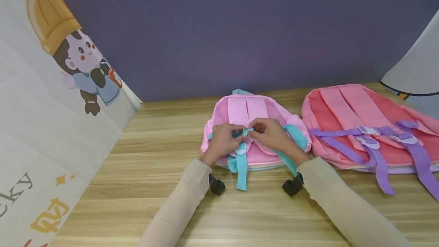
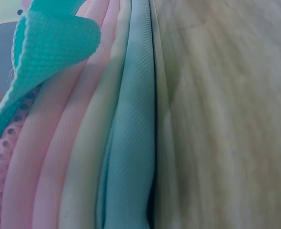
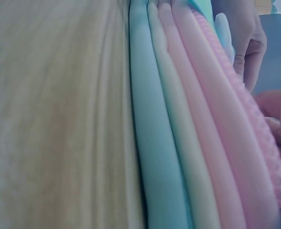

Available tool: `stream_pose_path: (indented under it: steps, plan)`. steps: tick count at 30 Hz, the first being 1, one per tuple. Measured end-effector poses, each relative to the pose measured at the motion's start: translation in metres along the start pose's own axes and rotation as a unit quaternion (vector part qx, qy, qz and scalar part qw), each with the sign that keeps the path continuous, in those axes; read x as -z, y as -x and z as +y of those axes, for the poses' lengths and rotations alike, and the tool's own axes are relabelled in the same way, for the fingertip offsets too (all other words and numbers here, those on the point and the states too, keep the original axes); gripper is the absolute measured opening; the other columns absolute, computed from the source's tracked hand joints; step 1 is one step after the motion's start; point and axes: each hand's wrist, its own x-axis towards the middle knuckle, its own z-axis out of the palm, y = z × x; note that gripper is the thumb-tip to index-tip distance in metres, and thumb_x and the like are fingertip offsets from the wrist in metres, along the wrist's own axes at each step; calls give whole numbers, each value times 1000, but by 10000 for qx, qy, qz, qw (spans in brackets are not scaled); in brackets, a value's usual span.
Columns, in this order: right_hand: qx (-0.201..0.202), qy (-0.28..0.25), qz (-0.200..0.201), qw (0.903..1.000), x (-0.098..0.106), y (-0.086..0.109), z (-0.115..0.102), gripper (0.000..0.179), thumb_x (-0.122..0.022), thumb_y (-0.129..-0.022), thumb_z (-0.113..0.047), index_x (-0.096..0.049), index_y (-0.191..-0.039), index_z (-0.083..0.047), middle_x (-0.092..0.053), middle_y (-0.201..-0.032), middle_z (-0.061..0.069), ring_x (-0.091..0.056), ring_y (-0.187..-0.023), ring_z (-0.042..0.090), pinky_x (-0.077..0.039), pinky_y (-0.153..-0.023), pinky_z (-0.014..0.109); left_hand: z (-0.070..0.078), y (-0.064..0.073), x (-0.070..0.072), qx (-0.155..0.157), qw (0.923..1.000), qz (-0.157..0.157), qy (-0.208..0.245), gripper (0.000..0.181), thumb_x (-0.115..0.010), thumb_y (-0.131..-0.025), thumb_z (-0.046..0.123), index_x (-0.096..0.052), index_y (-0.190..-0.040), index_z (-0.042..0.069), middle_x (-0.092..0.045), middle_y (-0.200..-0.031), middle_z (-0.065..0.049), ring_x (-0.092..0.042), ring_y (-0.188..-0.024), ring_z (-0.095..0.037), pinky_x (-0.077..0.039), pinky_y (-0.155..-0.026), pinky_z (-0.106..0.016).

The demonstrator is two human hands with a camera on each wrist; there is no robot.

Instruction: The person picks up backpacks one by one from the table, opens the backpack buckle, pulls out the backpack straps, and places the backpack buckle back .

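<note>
A pink child's backpack (image 1: 233,106) lies with its back panel and shoulder straps facing up. Over the middle of it, both hands meet at a small white buckle (image 1: 245,132) with teal webbing. My left hand (image 1: 223,139) pinches the buckle from the left, thumb and forefinger at its edge. From the other side my right hand (image 1: 271,135) pinches the short teal strap (image 1: 250,130) beside it. Fingers cover part of the buckle. A loose teal strap end (image 1: 241,174) hangs below the left hand from a white adjuster (image 1: 241,148). Another teal strap (image 1: 296,136) loops by the right wrist.
A larger coral-pink backpack (image 1: 329,125) with purple straps (image 1: 378,170) lies right beside the pink one. Both rest on a wood-grain table (image 1: 154,155). Behind stands a dark purple panel (image 1: 240,29); a printed cloth (image 1: 41,106) hangs at the left.
</note>
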Motion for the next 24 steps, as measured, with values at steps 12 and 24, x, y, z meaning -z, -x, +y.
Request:
stream_pose_path:
  steps: [12, 24]
  plan:
    - [-50, 100, 12, 9999, -1, -1, 0, 5, -65, -85, -1, -66, -90, -1, -68, -81, 10, -64, -76, 14, -51, -72, 20, -3, 0, -1, -48, 9999, 98, 57, 29, -77, -79, 24, -74, -106, 14, -73, -80, -1, -41, -50, -7, -37, -81, -37]
    - [41, 70, -44, 10000, 1, 2, -3, 19, -73, -82, -10, -69, -100, -4, -70, -91, 9, -64, -78, 14, -52, -73, 19, -2, 0, 0, -26, 9998, 64, 166, 28, -75, -81, 19, -73, -107, 10, -74, -101, -5, -53, -60, -5, -44, -61, -21]
